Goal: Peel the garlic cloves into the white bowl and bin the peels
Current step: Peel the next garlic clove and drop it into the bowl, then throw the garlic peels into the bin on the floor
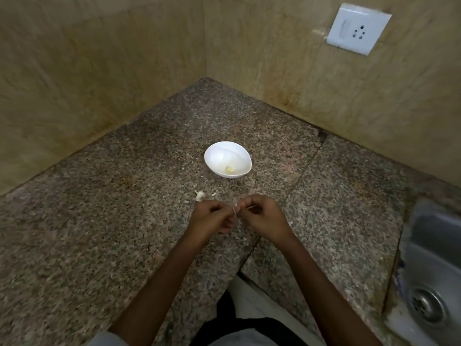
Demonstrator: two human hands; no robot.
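A white bowl (227,159) sits on the granite counter (124,233) near the corner, with a small yellowish peeled clove piece (230,169) inside. Just in front of the bowl, my left hand (212,217) and my right hand (264,216) meet above the counter. Both pinch a small garlic clove (235,206) between their fingertips, and a thin strip of peel sticks out by the right fingers. A piece of garlic bulb (200,195) lies on the counter just beyond my left hand, with a small white scrap (214,194) beside it.
Beige tiled walls meet in a corner behind the bowl. A white wall socket (359,28) is at the upper right. A steel sink (434,270) with a drain lies at the right edge. A seam crosses the counter diagonally.
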